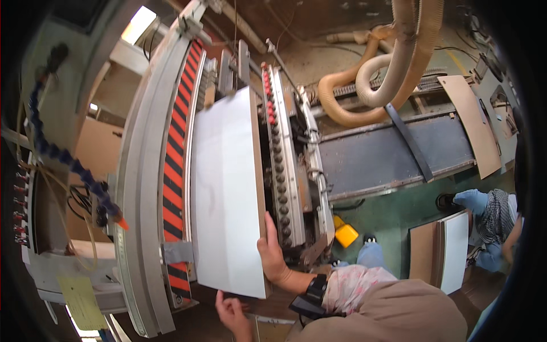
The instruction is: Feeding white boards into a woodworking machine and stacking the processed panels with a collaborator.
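A white-faced panel [228,188] with a brown edge lies lengthwise on the machine, beside a strip of red and black diagonal stripes [174,171]. My right hand [273,253] rests against the panel's right long edge near its front end, fingers stretched upward along it and thumb apart. A dark strap with a black device sits on that wrist. Just below the panel's near edge is my left hand [232,314], its index finger extended toward the edge and the other fingers loosely bent. Whether that fingertip touches the panel I cannot tell.
A row of dark round rollers or pads [278,165] runs right of the panel. A blue segmented hose [80,168] hangs at left, thick ducts [393,62] at upper right. Another person [496,222] is at far right by stacked panels [453,251]. A yellow object [346,235] lies on the floor.
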Demonstrator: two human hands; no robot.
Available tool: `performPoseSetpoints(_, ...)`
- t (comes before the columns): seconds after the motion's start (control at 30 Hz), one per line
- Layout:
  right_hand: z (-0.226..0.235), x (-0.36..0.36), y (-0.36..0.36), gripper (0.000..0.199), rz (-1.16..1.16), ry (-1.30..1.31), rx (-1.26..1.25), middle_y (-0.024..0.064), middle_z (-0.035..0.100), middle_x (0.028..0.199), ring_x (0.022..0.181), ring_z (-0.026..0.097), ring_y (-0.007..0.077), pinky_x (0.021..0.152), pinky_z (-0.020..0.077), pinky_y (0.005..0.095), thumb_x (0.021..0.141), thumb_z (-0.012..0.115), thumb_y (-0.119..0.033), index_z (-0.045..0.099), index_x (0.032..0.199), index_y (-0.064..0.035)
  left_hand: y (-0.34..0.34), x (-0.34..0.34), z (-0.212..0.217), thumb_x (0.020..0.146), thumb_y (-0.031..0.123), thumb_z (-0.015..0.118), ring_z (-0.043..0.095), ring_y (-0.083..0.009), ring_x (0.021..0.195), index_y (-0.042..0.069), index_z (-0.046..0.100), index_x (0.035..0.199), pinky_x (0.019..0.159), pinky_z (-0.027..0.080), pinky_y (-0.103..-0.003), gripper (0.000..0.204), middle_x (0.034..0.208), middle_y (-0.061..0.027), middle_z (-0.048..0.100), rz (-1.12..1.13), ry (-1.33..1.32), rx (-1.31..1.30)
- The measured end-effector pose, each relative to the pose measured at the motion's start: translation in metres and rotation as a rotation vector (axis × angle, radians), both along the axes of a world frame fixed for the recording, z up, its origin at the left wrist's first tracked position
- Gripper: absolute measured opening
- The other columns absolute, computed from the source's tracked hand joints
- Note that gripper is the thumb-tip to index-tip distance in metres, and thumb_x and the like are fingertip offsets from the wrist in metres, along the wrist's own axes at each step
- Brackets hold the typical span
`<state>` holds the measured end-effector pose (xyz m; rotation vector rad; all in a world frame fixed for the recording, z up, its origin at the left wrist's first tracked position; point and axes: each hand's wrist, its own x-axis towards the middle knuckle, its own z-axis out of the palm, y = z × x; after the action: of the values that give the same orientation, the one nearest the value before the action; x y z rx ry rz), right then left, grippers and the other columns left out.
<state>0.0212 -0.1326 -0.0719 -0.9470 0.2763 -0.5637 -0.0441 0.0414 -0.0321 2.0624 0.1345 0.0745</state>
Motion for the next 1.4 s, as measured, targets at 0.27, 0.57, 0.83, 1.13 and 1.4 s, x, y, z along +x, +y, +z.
performPoseSetpoints(0.27, -0.024, 0.033, -0.026, 0.068, -0.073, 0.011, -0.236, 0.0221, 0.011, 0.141, 0.132, 0.012, 0.0296, 0.107, 0.0107, 0.0356, 0.091, 0.037, -0.038, 0.007, 0.135, 0.005, -0.059, 0.044, 0.029, 0.084, 0.006, 0.05, 0.05, -0.0118, 0.078, -0.002, 0.054, 0.087, 0.068, 0.041, -0.025, 0.01, 0.081, -0.007, 0.053, -0.359, -0.807, 0.605)
performPoseSetpoints(0.57, -0.013, 0.172, -0.128, 0.072, -0.253, 0.097, -0.634, 0.0206, 0.015, 0.141, 0.132, 0.013, 0.0328, 0.107, 0.0124, 0.0382, 0.089, 0.035, -0.05, 0.015, 0.135, 0.002, -0.048, 0.058, 0.004, 0.089, 0.024, 0.048, 0.056, -0.0341, 0.074, -0.003, 0.057, 0.086, 0.067, 0.046, -0.039, 0.028, 0.081, -0.0167, 0.058, -0.376, -0.753, 0.556)
performPoseSetpoints(0.83, -0.013, 0.218, -0.154, 0.069, -0.274, 0.192, -0.555, 0.0198, 0.02, 0.14, 0.129, 0.018, 0.0369, 0.105, 0.0164, 0.0408, 0.088, 0.04, -0.048, 0.021, 0.134, -0.0004, -0.048, 0.068, 0.006, 0.086, 0.018, 0.052, 0.056, -0.0346, 0.074, -0.003, 0.057, 0.086, 0.067, 0.046, -0.038, 0.022, 0.082, -0.0167, 0.058, -0.377, -0.759, 0.553)
performPoseSetpoints(1.13, -0.011, 0.134, -0.069, 0.078, -0.171, 0.176, -0.389, 0.0241, 0.012, 0.141, 0.132, 0.011, 0.0308, 0.107, 0.0097, 0.035, 0.088, 0.041, -0.048, 0.01, 0.134, 0.0068, -0.045, 0.061, 0.03, 0.085, 0.016, 0.054, 0.057, -0.0302, 0.07, -0.001, 0.06, 0.082, 0.063, 0.045, -0.037, 0.019, 0.079, -0.0153, 0.06, -0.496, -0.809, 0.366)
performPoseSetpoints(1.4, -0.029, 0.039, 0.005, 0.065, -0.109, 0.239, -0.394, 0.0176, 0.017, 0.141, 0.132, 0.015, 0.0252, 0.106, 0.0135, 0.0314, 0.09, 0.044, -0.031, 0.012, 0.137, -0.002, -0.024, 0.056, 0.015, 0.084, 0.014, 0.053, 0.047, -0.0284, 0.05, 0.0, 0.057, 0.065, 0.047, 0.037, -0.037, 0.023, 0.059, -0.0137, 0.051, -0.578, -0.806, 0.135)
